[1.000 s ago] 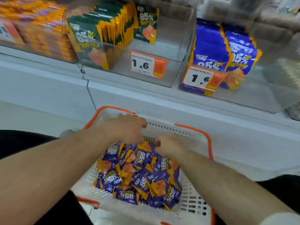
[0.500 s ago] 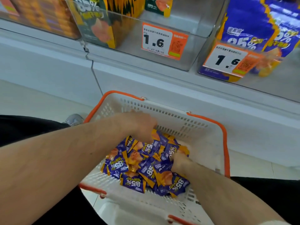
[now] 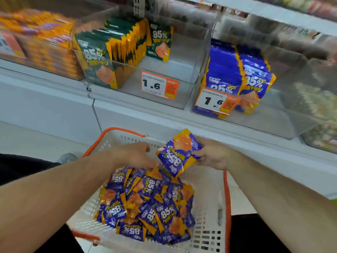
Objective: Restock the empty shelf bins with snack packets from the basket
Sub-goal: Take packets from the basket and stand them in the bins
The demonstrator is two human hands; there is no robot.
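A white basket [image 3: 206, 194] with orange handles sits below me, holding several purple-and-orange snack packets [image 3: 145, 203]. My right hand [image 3: 212, 155] grips a small stack of these purple packets [image 3: 179, 154] above the basket's far edge. My left hand [image 3: 135, 155] hovers open just left of that stack, fingers extended toward it. On the shelf above, a clear bin [image 3: 284, 114] holds two rows of the same purple packets [image 3: 237, 73] at its left side; the rest of it looks bare.
Another clear bin [image 3: 184, 73] with green packets [image 3: 113, 50] and a 1.6 price tag [image 3: 159, 85] stands left of the purple one. Orange packets [image 3: 42, 39] fill the bin at far left. A white shelf ledge [image 3: 145, 115] runs below the bins.
My right hand has come up out of the basket gripping a stack of purple packets. My left hand lifted off the pile toward it. The view tilted up to the shelf.
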